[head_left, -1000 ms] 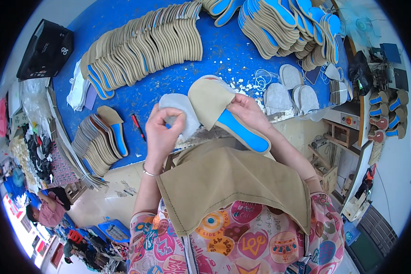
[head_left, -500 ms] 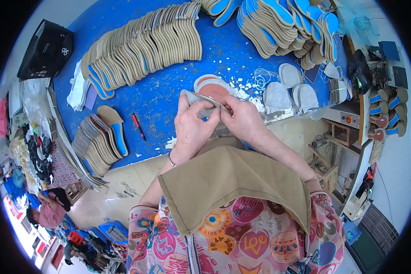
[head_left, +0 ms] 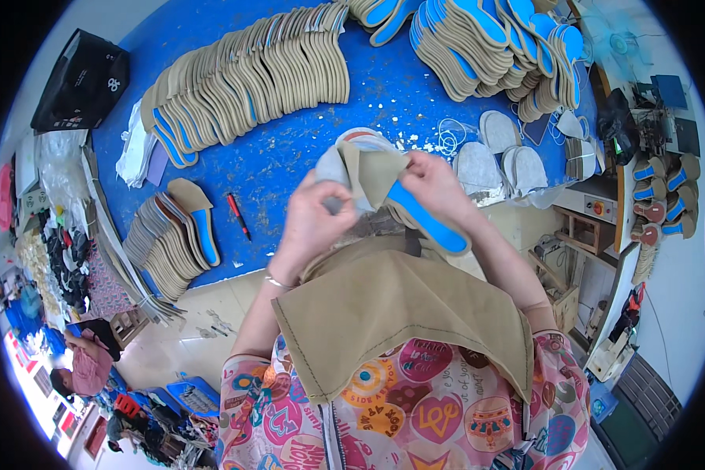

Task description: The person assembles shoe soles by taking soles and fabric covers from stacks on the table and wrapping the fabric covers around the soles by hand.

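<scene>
In front of my apron, my right hand (head_left: pixel 439 188) pinches the top of an insole with a beige fabric side and a blue underside (head_left: pixel 432 225), which hangs tilted toward me. Its beige part (head_left: pixel 377 174) spreads between my two hands. My left hand (head_left: pixel 315 221) is closed, thumb and forefinger bent into a ring. Rising from its fingers is a grey rounded felt piece (head_left: pixel 330 168), touching the beige fabric. Just behind them, partly covered, lie round-ended pieces with white rims and some red (head_left: pixel 364 137) on the table.
The blue table (head_left: pixel 290 141) carries a long row of insoles (head_left: pixel 251 82), a shorter stack (head_left: pixel 160 243), and a blue-faced pile (head_left: pixel 462 47). A red pen (head_left: pixel 239 217) lies left. Grey felt pieces (head_left: pixel 478 164) and thread (head_left: pixel 450 135) sit right; a black bag (head_left: pixel 81 82) stands far left.
My hands have moved apart. The insole has swung into view below my right hand, showing its blue underside, and the grey piece now stands beside the beige fabric at my left hand.
</scene>
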Demonstrator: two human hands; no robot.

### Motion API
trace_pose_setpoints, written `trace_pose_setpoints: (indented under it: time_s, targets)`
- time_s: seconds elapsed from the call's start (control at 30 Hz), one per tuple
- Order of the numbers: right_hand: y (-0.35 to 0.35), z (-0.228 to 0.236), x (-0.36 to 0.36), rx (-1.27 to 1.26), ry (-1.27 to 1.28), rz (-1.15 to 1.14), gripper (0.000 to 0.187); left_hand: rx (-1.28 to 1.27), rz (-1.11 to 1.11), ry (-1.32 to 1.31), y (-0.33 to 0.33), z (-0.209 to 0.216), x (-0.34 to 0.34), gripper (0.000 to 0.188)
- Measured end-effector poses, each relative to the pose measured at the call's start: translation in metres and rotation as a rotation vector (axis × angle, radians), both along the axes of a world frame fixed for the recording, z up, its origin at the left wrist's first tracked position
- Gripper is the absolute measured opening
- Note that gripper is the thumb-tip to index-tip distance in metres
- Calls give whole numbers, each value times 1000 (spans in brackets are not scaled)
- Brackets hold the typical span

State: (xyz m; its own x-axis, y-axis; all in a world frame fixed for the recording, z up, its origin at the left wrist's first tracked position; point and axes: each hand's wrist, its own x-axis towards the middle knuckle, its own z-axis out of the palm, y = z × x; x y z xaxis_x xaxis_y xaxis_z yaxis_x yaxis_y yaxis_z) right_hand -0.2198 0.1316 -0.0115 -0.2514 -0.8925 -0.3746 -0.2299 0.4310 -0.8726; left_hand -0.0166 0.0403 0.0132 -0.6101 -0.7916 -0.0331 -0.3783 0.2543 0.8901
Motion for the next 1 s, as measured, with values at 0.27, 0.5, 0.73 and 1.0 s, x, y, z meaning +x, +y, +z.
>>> trace_pose_setpoints:
  time_s: [0.27, 0.5, 0.73, 1.0]
  targets:
    - [16, -25, -37, -74, 55, -406, 26, 618, 112, 181, -43, -15, 86, 9]
    - [16, -49, 31, -328, 805, 224, 27, 796, 163, 457, -33, -36, 69, 15]
    - [-22, -10, 34, 302, -1483, -41, 35, 873, -83, 554, -24, -15, 47, 23]
    - [-45, 69, 32, -32, -641, 19, 29, 1026, 28, 1097, -25, 0, 21, 42]
